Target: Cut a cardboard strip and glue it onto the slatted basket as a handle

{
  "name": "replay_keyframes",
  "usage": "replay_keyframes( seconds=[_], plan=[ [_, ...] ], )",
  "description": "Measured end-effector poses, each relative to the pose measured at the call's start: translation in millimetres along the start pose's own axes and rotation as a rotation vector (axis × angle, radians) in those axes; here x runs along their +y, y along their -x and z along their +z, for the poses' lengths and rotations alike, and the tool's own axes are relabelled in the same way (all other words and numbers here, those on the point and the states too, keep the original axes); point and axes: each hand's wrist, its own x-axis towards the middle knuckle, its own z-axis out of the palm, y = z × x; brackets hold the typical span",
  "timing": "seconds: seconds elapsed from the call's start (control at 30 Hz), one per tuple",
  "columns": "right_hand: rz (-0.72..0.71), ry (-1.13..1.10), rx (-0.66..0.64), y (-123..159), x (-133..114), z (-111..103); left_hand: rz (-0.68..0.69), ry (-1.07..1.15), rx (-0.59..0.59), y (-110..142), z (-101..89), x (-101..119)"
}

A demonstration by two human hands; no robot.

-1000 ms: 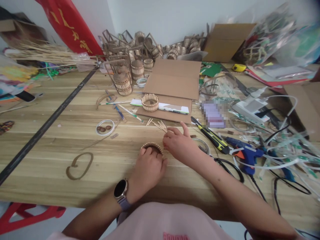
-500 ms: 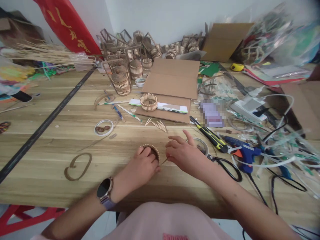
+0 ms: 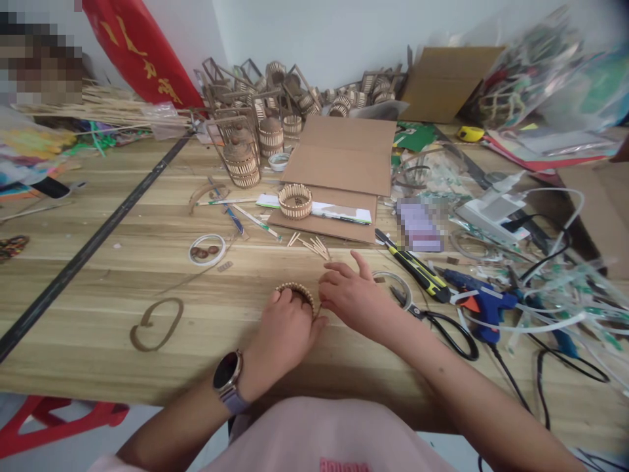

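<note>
My left hand, wearing a watch, is closed on a small round basket of short wooden sticks, its fingers inside the rim. The hand covers most of the basket. Close to the basket's right side, my right hand pinches a thin brown strip, thumb and forefinger together and the little finger raised. Only a short piece of the strip shows, and I cannot tell whether it touches the basket. Several loose short sticks lie beyond my hands.
A similar stick ring stands on cardboard. To the right are scissors, a tape roll, a yellow-black cutter and a blue glue gun with cables. A brown strip loop lies left. Finished lidded baskets stand behind.
My right hand has moved left with the strip, nearer the basket. My left hand has turned a little around the basket, its thumb now reaching out to the right. The view has shifted slightly.
</note>
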Motion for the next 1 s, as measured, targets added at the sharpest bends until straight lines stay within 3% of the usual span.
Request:
replay_keyframes(
  seconds=[0.3,0.5,0.6,0.8,1.0],
  plan=[
    [-0.003,0.013,0.023,-8.7,-1.5,7.1,0.007,0.01,0.091,0.0,5.5,0.0],
    [0.005,-0.08,0.026,-11.4,-1.2,6.5,-0.007,-0.002,0.048,-1.7,2.3,1.0],
    [0.052,-0.181,-0.018,-2.5,-2.8,-2.0,0.087,-0.012,0.016,-1.3,1.4,-2.3],
    [0.208,-0.369,-0.14,28.7,-11.0,-19.5,0.405,-0.054,-0.023,0.7,5.0,-10.1],
    [0.256,-0.398,-0.146,38.3,-10.8,-18.7,0.458,-0.094,-0.008,-1.6,2.5,-13.6]
  ],
)
